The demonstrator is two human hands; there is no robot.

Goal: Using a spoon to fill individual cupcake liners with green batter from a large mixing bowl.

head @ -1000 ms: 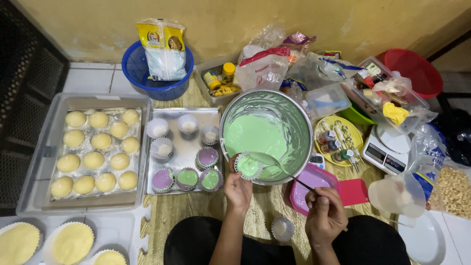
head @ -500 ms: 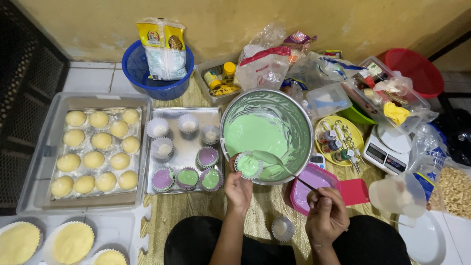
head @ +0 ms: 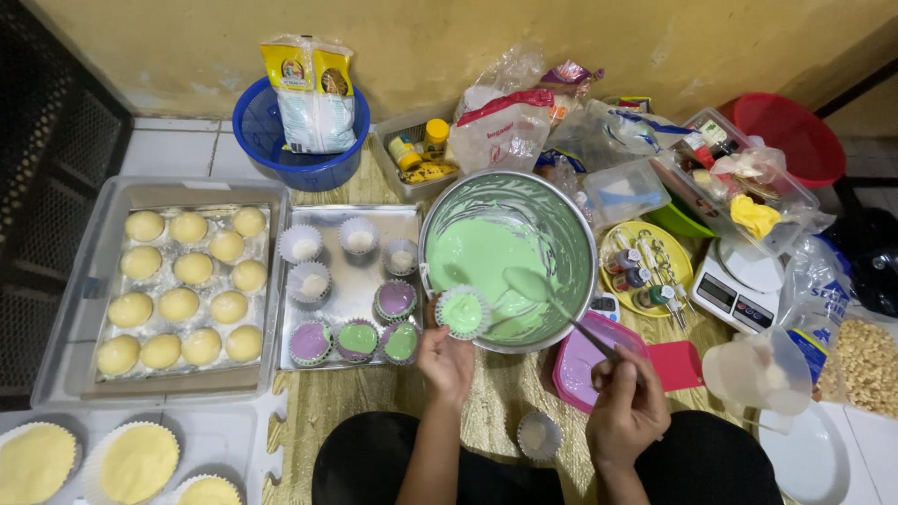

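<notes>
Right hand (head: pixel 625 404) grips a spoon (head: pixel 552 301) slanting up-left into the bowl (head: pixel 572 223); left hand (head: pixel 447 359) holds a cupcake liner (head: pixel 463 311) upright.

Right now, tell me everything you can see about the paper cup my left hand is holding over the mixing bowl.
The paper cup is a small fluted liner, pale with a ruffled rim, filled nearly to the top with smooth green batter. It sits upright, held from below by the left hand, whose fingers touch its near side. It hangs at the near-left rim of the metal bowl, partly over the green batter inside. The spoon lies just to its right, not touching it.
</notes>
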